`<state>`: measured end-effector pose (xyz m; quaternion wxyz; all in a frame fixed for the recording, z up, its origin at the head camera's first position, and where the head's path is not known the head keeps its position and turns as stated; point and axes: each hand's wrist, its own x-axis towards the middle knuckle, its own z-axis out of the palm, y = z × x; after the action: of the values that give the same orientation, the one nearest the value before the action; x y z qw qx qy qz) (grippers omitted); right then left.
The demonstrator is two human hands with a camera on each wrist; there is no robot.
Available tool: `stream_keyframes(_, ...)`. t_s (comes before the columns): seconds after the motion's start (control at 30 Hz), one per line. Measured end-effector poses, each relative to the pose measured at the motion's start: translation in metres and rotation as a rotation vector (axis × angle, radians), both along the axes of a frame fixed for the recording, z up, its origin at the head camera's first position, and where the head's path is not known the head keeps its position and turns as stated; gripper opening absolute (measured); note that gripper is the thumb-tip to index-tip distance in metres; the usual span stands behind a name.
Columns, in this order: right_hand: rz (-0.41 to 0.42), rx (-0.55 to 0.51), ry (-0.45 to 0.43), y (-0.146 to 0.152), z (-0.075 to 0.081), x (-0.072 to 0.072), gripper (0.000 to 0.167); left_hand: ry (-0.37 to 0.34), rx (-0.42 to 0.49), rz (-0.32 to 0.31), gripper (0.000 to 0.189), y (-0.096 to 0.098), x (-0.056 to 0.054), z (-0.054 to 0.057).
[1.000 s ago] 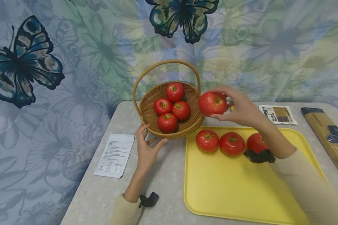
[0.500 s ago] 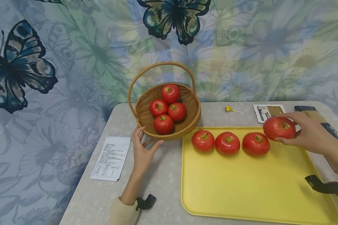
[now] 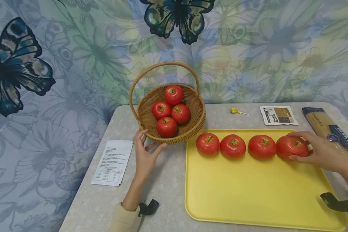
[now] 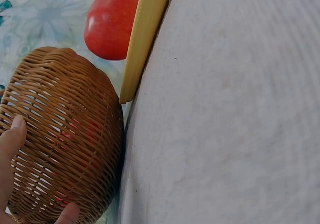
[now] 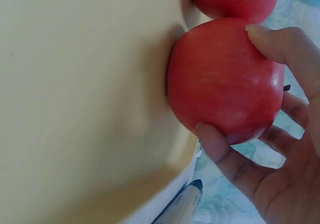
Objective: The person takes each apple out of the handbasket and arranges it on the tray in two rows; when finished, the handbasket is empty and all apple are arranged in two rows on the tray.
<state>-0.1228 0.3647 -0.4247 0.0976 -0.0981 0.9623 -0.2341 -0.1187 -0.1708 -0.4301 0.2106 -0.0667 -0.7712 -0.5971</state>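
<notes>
Right hand point(image 3: 324, 153) had just brought an apple point(image 3: 291, 148) from over the tray's far edge down to the right end of the row, next to the row apples point(image 3: 232, 146) on the tray point(image 3: 249, 193). My read: that made the row four and the placement all but done, release excepted. Fingers point(image 5: 230, 159) gripped that apple from both sides. Couldn't be sure its full weight was on the tray. Left hand point(image 3: 145, 158) held the basket point(image 3: 195, 124) at its near-left rim, same as half a second earlier; four basket apples point(image 3: 166, 127) inside. Held apple's stem point(image 5: 286, 88) pointed up, away from the tray; roundish, no clear long axis.
</notes>
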Motion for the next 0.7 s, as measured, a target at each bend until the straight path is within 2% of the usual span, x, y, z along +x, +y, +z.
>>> stream_keyframes(0.2, -0.005, 0.023, -0.029, 0.000, -0.001, -0.001, 0.090, 0.004, 0.006, -0.007, 0.078, -0.001, -0.001, -0.001)
stream_keyframes(0.33, 0.028, 0.029, -0.028, -0.004, 0.007, -0.006, 0.093, 0.005, 0.002, -0.012, 0.078, -0.001, -0.001, -0.002)
stream_keyframes(0.4, 0.053, 0.033, 0.030, -0.011, 0.016, -0.010, 0.092, 0.004, -0.002, -0.010, 0.077, -0.002, -0.001, -0.002)
stream_keyframes(0.47, 0.086, 0.015, 0.124, -0.023, 0.029, -0.014, 0.090, 0.007, -0.007, -0.005, 0.077, -0.002, -0.001, -0.002)
stream_keyframes(0.57, 0.159, -0.058, 0.211, -0.051, 0.051, -0.022, 0.088, 0.015, -0.009, -0.001, 0.077, -0.002, -0.001, -0.003)
stream_keyframes(0.7, 0.281, -0.134, 0.240, -0.093, 0.074, -0.031, 0.080, 0.011, -0.013, -0.004, 0.077, -0.002, -0.001, -0.003)
